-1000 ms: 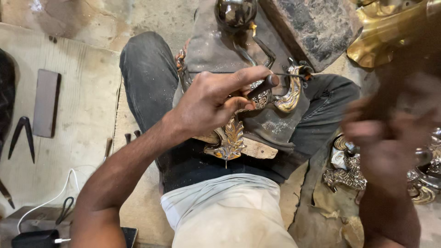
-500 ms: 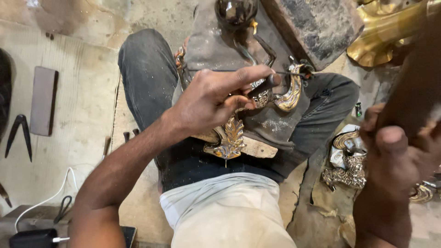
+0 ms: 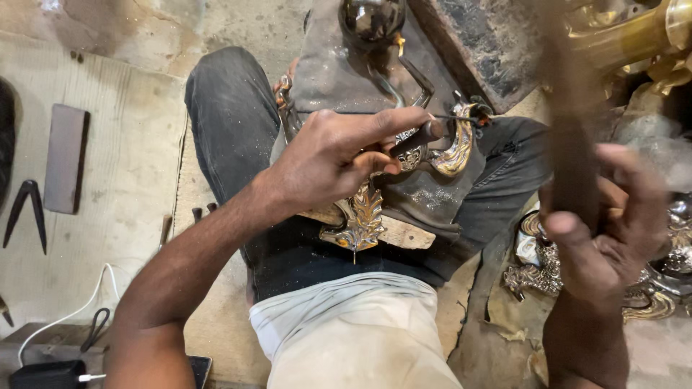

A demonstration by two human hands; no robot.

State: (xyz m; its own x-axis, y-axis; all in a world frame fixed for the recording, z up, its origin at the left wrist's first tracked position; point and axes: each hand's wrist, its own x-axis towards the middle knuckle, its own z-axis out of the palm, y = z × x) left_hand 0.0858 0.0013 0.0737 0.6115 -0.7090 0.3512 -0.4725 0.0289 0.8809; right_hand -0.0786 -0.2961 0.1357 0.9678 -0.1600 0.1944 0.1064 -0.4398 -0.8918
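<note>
Head view of a seated person chasing an ornamental brass piece [image 3: 404, 180] that rests across the lap on a dark pad and a wooden block [image 3: 393, 232]. The left hand [image 3: 335, 155] pinches a thin punch [image 3: 422, 135] between thumb and forefinger, the other fingers curled under, with the tip set on the curled brass scroll near the far edge of the block. The right hand [image 3: 609, 227] is raised to the side, its fingers wrapped tight around a dark wooden mallet handle [image 3: 569, 144], which is blurred by motion.

Progress, as judged: the leaf [image 3: 364, 216] at the near edge of the block and the scroll already carry relief, so the work seems well advanced; how much detailing remains cannot be told.

Surroundings: a bare, dusty concrete floor with a pale board [image 3: 94, 158] at the left. On the board lie a flat dark sharpening stone [image 3: 65, 158] and a pair of dividers [image 3: 25, 212]. A white cable [image 3: 68, 317] runs to the near left corner. More brass ornaments [image 3: 649, 288] sit at the right edge.
</note>
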